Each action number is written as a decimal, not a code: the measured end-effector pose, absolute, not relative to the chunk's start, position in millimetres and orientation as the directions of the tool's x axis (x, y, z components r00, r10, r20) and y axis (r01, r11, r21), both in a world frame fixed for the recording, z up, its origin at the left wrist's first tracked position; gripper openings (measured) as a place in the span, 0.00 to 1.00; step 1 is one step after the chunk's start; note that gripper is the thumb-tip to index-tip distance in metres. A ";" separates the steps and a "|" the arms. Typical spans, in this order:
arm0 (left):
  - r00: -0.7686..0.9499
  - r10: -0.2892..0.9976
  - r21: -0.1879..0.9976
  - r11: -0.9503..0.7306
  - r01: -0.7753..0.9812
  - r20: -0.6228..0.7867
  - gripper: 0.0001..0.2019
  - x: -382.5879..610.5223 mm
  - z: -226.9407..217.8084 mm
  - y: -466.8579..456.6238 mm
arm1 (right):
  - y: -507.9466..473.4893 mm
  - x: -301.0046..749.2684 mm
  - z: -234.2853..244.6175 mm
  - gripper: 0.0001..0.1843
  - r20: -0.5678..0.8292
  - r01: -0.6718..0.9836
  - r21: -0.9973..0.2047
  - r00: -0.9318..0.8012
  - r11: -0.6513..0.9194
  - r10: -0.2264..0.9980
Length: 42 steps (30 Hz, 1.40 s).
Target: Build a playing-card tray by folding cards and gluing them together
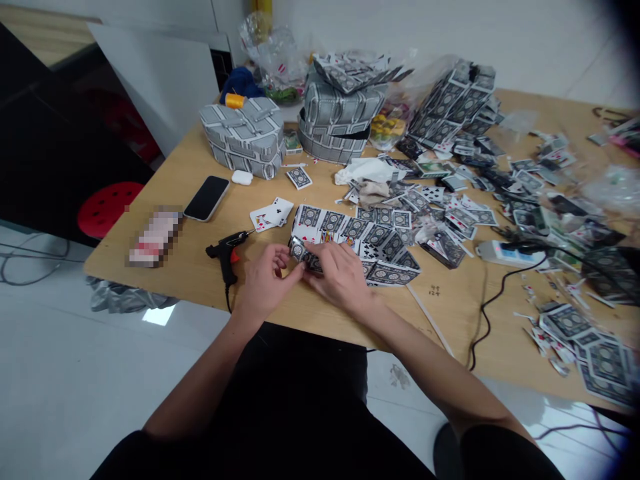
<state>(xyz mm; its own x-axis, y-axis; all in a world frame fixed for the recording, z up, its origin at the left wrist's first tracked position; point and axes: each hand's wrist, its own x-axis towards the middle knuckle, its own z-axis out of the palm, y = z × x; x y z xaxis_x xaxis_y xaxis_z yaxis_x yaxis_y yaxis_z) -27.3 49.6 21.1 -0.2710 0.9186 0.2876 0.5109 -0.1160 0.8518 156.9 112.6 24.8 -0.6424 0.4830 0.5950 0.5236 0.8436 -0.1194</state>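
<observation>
Both hands meet at the near edge of a wooden table (pixel 200 280), over a sheet of joined playing cards (pixel 360 237). My left hand (pixel 265 280) pinches the sheet's front left corner, fingers curled round the folded cards. My right hand (pixel 340 273) presses down on the same folded edge, fingers bent over it. A black hot glue gun (pixel 227 253) lies just left of my left hand, nozzle pointing right. Loose face-up cards (pixel 270 215) sit behind it.
A black phone (pixel 206 198) and white earbud case (pixel 243 177) lie left. Card-covered boxes (pixel 245 137) (pixel 337 113) stand at the back. Scattered cards cover the right side, with a white power strip (pixel 505 253) and black cable (pixel 493 300). A red stool (pixel 103 208) stands left.
</observation>
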 end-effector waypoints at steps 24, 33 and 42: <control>-0.244 0.873 0.746 -0.181 0.641 0.421 0.13 -10.9 23.8 45.9 | 125.3 161.3 107.0 0.29 0.078 0.484 -0.361 -0.836 0.797 0.543; -0.184 0.876 0.742 -0.246 0.623 0.445 0.15 -6.8 33.6 36.2 | 143.4 163.3 127.0 0.18 -0.089 0.473 -0.261 -0.880 0.841 0.467; -0.352 0.871 0.535 0.127 0.835 0.342 0.10 -78.4 25.0 -0.3 | 142.5 181.9 142.9 0.20 -0.151 0.479 -0.276 -0.878 0.833 0.455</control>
